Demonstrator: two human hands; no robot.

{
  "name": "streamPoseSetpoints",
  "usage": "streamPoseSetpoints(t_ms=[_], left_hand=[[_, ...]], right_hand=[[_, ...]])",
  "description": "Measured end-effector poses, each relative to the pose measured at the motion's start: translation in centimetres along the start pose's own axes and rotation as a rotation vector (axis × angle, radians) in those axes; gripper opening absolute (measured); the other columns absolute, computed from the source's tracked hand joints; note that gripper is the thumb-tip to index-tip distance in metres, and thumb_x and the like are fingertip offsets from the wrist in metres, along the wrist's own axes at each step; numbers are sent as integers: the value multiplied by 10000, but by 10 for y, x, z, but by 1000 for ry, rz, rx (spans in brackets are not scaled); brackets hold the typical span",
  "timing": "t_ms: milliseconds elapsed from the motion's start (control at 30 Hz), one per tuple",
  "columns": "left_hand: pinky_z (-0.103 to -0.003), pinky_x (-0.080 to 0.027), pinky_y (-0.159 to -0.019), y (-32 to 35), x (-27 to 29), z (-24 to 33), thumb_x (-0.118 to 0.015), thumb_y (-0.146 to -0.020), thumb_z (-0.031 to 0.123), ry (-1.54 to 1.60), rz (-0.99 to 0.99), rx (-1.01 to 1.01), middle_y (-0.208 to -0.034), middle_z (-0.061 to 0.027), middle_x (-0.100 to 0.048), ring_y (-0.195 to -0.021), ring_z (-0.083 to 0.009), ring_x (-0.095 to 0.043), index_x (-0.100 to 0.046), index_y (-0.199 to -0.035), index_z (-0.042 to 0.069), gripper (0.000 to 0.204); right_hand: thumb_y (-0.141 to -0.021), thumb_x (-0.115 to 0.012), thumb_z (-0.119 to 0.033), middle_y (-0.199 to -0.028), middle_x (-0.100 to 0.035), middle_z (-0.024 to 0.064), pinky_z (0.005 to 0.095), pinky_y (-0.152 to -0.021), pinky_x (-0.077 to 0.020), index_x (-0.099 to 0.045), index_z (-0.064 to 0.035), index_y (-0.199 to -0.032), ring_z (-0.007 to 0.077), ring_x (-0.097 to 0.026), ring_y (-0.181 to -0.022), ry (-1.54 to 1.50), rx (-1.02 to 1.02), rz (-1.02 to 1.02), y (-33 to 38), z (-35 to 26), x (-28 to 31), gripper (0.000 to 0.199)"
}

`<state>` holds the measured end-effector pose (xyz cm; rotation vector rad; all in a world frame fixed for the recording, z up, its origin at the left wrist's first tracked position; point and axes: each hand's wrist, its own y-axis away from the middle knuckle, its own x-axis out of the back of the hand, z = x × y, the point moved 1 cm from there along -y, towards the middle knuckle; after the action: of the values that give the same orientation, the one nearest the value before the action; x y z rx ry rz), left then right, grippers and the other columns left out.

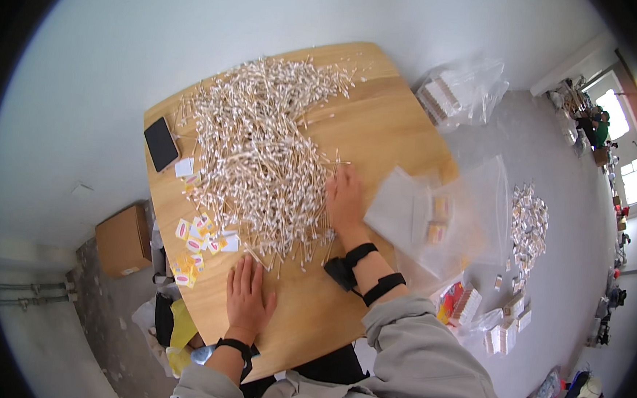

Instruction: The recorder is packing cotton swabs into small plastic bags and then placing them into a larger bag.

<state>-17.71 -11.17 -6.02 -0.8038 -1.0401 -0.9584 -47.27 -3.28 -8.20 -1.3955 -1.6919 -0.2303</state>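
Observation:
A big heap of cotton swabs with white tips and pale sticks spreads over the wooden table. My left hand lies flat near the front edge, open, fingers pointing at the heap's lower end. A few swabs lie just beyond its fingertips. Against the heap's right side rests my right hand, fingers reaching forward and touching loose swabs; nothing is seen gripped in it. Small yellow-and-white printed cards lie scattered left of the heap, close to my left hand.
A dark phone lies at the table's left edge. Clear plastic bags with small packs inside cover the right edge. A wrapped bundle of packs stands beyond the far right side. On the floor are small packs and a cardboard box.

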Motion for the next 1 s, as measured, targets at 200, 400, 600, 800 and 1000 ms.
streamPoseSetpoints(t_ms=[200, 400, 600, 800, 1000], left_hand=[[-515, -187, -1101, 2, 2, -4, -585, -770, 347, -4, 5, 8, -1460, -193, -285, -1350, -364, -257, -391, -1343, 29, 683], [-524, -179, -1100, -5, 0, 6, -576, -786, 394, 44, -90, 10, -1456, -204, -286, -1353, -374, -250, -399, -1341, 20, 692], [-528, -184, -1096, -3, 2, -1, -577, -783, 399, 25, -102, 34, -1442, -221, -293, -1342, -384, -260, -418, -1324, 20, 679], [-509, -165, -1113, -5, 3, -1, -563, -822, 385, 3, -86, 39, -1472, -204, -247, -1354, -379, -230, -317, -1400, 28, 722], [-525, -198, -1090, -6, 6, -2, -579, -783, 406, 0, -131, 36, -1443, -215, -294, -1342, -375, -266, -416, -1326, 23, 684]], right_hand=[[-826, -586, -213, -1111, -477, 259, 470, -901, -381, -501, 2, -1175, 396, -455, -1048, -232, 25, 67, -62, 0, -39, 418], [-860, -548, -364, -1340, -431, 218, 490, -1024, -286, -488, -77, -1268, 383, -387, -1234, 132, -74, -76, -226, 76, -59, 502], [-878, -494, -463, -1278, -521, 210, 492, -1009, -288, -516, -72, -1277, 331, -412, -1227, 250, -171, -135, -309, 84, -92, 559], [-828, -632, -440, -1230, -555, 177, 374, -928, -393, -640, -61, -1120, 274, -485, -1144, -620, -16, -391, -318, 45, -132, 478], [-790, -708, -329, -1050, -590, 136, 341, -853, -440, -682, -71, -985, 242, -536, -995, -489, 269, -696, -281, -14, -127, 325]])
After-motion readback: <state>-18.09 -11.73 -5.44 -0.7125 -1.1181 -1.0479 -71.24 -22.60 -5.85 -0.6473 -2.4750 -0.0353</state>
